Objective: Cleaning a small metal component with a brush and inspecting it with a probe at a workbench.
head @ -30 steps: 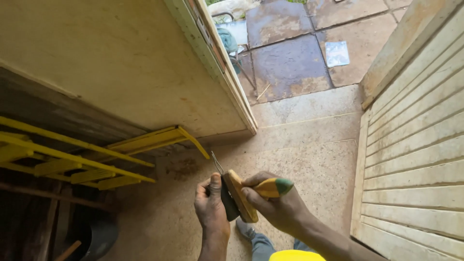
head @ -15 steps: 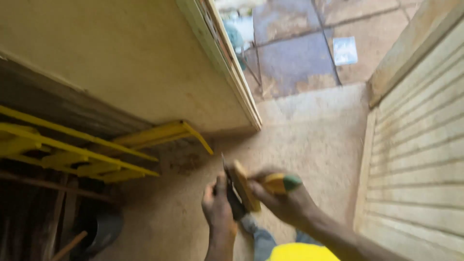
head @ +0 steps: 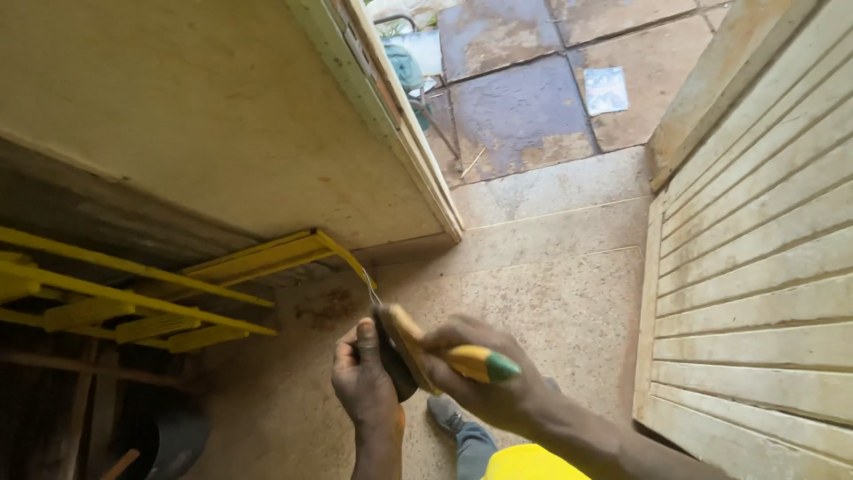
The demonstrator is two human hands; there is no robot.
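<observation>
Both hands meet low in the middle of the view, above a speckled concrete floor (head: 551,293). My left hand (head: 362,380) is closed around a dark, rounded object (head: 394,369) with a tan wooden strip (head: 404,336) lying across it. A thin metal tip (head: 370,286) sticks up from between the hands. My right hand (head: 498,391) is wrapped around a yellow handle with a green end (head: 480,363), pressed against the tan strip. What joins the parts is hidden by my fingers.
A cream wall (head: 178,107) and pale door frame (head: 400,124) stand at the left. A yellow metal frame (head: 178,284) lies below the wall. A slatted wooden door (head: 764,267) fills the right. Wet paving slabs (head: 524,98) lie beyond. My shoe (head: 449,413) and a dark pot (head: 173,440) are low down.
Both hands have stayed together on the same objects. The view has swung slightly, and the hands have shifted a little within it.
</observation>
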